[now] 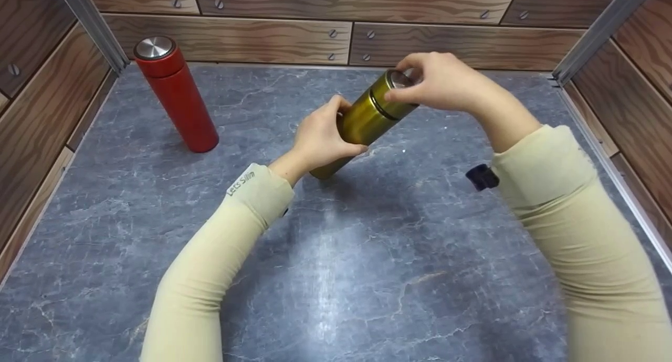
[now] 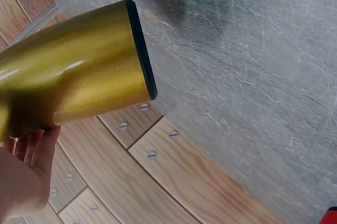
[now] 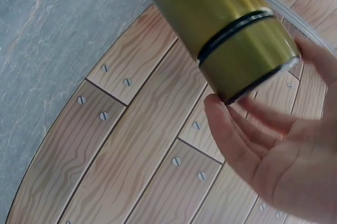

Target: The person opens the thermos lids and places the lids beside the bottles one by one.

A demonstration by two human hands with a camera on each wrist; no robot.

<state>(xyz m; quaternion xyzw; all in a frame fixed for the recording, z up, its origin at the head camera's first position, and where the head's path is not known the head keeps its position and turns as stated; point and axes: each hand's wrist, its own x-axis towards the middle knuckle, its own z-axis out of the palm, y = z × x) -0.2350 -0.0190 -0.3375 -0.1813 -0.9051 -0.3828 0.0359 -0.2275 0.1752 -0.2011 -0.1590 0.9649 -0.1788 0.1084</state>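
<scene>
A gold thermos flask [image 1: 359, 123] leans to the right in the head view, its capped end up and away from me. My left hand [image 1: 319, 136] grips its body around the middle, thumb on the near side. With fingers and thumb around the rim of the gold lid [image 3: 253, 58], my right hand [image 1: 446, 84] holds the top end. A dark ring with a bright line runs between lid and body. In the left wrist view, the flask's black base [image 2: 142, 50] points over the grey surface, with the fingers [image 2: 39, 150] under the body.
A red thermos flask [image 1: 181, 102] with a silver-topped lid stands at the back left of the grey marbled table [image 1: 336, 278]. Wood-patterned panels [image 1: 273, 39] wall in the back and both sides, with metal posts [image 1: 593, 31] at the corners.
</scene>
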